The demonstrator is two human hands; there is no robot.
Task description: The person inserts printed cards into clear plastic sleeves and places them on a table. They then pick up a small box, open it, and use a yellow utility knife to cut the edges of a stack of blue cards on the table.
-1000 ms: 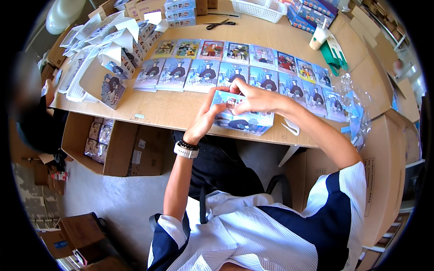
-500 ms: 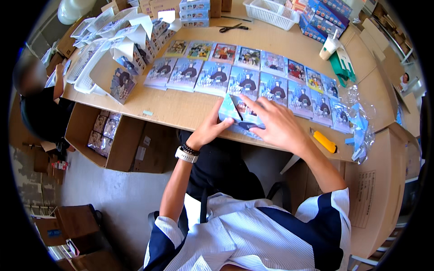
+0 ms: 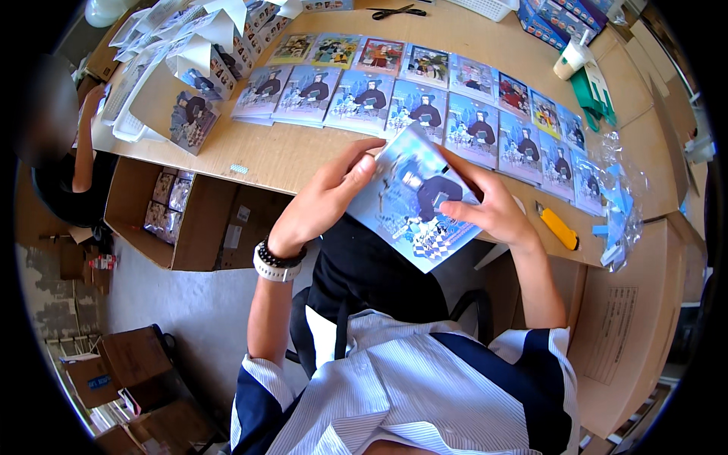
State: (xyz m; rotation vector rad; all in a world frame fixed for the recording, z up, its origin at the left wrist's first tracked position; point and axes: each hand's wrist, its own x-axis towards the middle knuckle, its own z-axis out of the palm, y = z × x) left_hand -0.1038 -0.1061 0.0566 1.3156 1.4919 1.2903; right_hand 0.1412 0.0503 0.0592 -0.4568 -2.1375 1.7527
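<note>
Above the table's front edge I hold a blue illustrated card packet (image 3: 402, 193), tilted, its printed face up toward me. My left hand (image 3: 322, 193) grips its left edge, thumb close to the rim. My right hand (image 3: 493, 208) holds the right side, with the thumb lying over the printed figure and the other fingers hidden behind. Beyond them, a front row of matching blue packets (image 3: 360, 106) lies side by side on the table. Behind that is a row of packets with varied colourful covers (image 3: 379, 57).
A yellow box cutter (image 3: 559, 227) and crumpled clear wrap (image 3: 626, 197) lie at right, near a drink cup (image 3: 570, 62) and green bag (image 3: 595, 98). Scissors (image 3: 396, 12) lie far back. Open printed boxes (image 3: 199, 117) crowd the left; a carton (image 3: 201, 227) stands below; a person (image 3: 64, 159) works there.
The packet has come nearer me and turned so its full printed face shows; earlier it was seen at a slant with a triangular fold. Both hands moved to its sides.
</note>
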